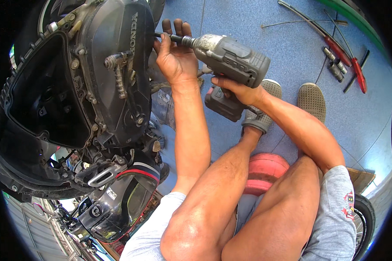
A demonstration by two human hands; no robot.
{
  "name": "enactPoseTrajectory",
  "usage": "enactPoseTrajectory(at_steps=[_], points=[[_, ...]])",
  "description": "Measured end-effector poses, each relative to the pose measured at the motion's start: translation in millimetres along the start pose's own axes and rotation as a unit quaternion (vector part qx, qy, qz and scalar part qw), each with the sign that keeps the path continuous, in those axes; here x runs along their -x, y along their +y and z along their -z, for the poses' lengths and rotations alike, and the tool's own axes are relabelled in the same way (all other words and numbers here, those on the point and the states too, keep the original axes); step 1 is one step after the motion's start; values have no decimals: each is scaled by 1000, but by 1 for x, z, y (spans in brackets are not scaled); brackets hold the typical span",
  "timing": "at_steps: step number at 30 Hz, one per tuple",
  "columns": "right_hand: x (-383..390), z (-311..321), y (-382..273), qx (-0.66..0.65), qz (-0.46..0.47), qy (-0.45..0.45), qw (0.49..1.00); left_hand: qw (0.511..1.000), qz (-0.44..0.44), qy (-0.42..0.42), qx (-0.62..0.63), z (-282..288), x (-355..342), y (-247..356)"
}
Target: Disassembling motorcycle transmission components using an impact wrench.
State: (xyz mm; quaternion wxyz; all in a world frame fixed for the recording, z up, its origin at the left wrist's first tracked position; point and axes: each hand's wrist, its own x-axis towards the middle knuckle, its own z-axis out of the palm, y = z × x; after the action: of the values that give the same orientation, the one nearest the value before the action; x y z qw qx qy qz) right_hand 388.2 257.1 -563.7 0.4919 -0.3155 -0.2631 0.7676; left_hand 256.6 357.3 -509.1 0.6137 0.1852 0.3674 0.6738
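Observation:
My right hand (239, 90) grips the handle of a grey and black cordless impact wrench (233, 58), its battery hanging below. From its nose a dark socket extension (175, 38) points left, toward the edge of a black engine cover (117, 65). My left hand (177, 61) is palm up around the extension, thumb near its tip and fingers behind it. The extension's far end meets the cover's edge, where the fastener is hidden from view. A kick-start lever (123, 82) is fitted on the cover's face.
Left of the cover is an open black housing (43, 93). On the blue floor (287, 39) at the upper right lie red-handled tools (359, 74), metal sockets (335, 69) and thin rods. A red stool (268, 169) is between my legs; another motorcycle (117, 206) stands lower left.

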Motion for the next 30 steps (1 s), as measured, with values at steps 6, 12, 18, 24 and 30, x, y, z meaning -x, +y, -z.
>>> enactPoseTrajectory(at_steps=[6, 12, 18, 24, 30], points=[[9, 8, 0, 56, -23, -2, 998, 1000, 10, 11, -4, -3, 0, 1], [47, -6, 12, 158, 67, -39, 984, 996, 17, 46, -80, -1, 40, 1], [59, -18, 35, 318, 239, -62, 916, 986, -19, 126, -103, 13, 89, 24], [42, -25, 43, 304, 230, -55, 923, 984, -21, 122, -131, 25, 69, 36], [39, -19, 52, 312, 249, -72, 914, 962, -15, 210, -172, 25, 62, 41]])
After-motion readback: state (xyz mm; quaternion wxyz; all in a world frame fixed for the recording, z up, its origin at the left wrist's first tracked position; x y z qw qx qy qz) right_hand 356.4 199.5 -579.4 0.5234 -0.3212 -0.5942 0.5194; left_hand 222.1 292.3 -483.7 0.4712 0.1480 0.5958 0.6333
